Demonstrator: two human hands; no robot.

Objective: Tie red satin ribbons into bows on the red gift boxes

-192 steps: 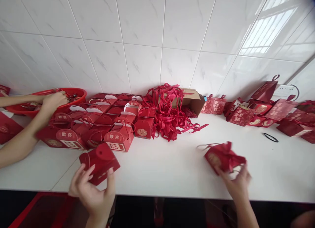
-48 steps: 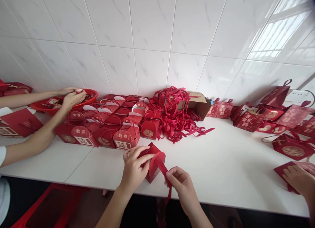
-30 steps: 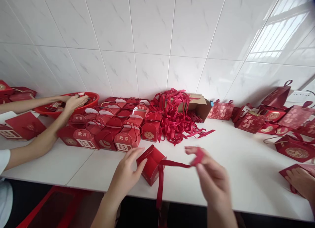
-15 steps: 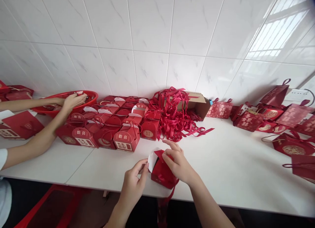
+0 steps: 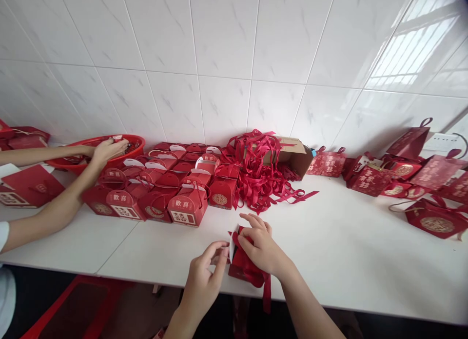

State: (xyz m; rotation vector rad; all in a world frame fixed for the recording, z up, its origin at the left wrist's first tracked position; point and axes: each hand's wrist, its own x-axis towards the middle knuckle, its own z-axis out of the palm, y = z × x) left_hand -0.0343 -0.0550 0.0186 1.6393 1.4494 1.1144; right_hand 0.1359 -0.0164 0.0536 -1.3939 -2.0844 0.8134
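While the box [image 5: 237,269] sits near the front of the bench [image 5: 168,253], its flap [image 5: 232,249] stands unfastened; the right hand [image 5: 252,244] pinches ribbon [image 5: 267,295] there, the left hand [image 5: 207,273] meets the flap, grip unclear. Threading seems begun; no finished knot shows.

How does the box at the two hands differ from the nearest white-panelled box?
The left hand and right hand are at the worked box; no hand touches the panelled box. A ribbon trails from the worked box; none trails from the panelled box. The worked box shows a pale flap; the panelled box, its printed front. Both are red.
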